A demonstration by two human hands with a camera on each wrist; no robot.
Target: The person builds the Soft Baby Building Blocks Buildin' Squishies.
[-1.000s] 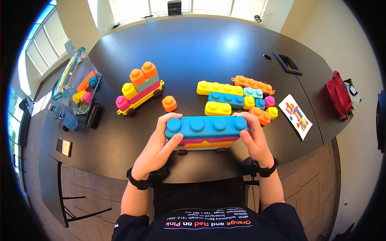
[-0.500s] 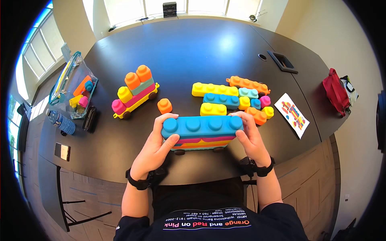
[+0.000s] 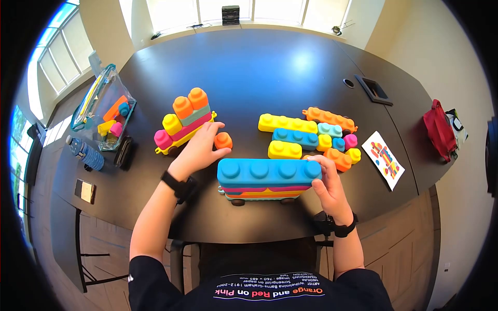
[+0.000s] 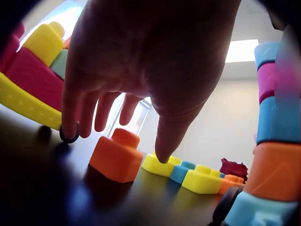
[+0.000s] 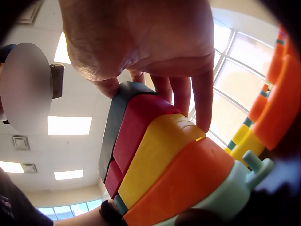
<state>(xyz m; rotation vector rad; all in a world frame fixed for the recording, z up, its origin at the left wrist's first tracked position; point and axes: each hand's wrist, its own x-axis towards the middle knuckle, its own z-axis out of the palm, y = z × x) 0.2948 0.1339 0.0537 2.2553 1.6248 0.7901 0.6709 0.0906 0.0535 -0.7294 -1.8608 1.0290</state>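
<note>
A layered block vehicle topped by a long blue block (image 3: 270,171) stands on wheels near the table's front edge. My right hand (image 3: 333,192) holds its right end, thumb in front and fingers behind; the right wrist view shows that hand (image 5: 146,42) over the stacked layers (image 5: 155,155). My left hand (image 3: 199,150) is off the vehicle, fingers spread around a small orange block (image 3: 223,140). In the left wrist view the orange block (image 4: 117,155) sits on the table between thumb and fingers, with gaps visible, beneath the hand (image 4: 150,56).
A yellow-based block vehicle (image 3: 187,131) stands behind my left hand. Several loose blocks, including a long yellow one (image 3: 287,123), lie to the right beside a picture card (image 3: 384,159). A clear bag (image 3: 104,111), bottle (image 3: 85,153) and phone (image 3: 85,191) are at left; a red bag (image 3: 439,129) is far right.
My left hand has let go of the blue-topped vehicle's left end and moved away to the small orange block. My right hand still holds the right end.
</note>
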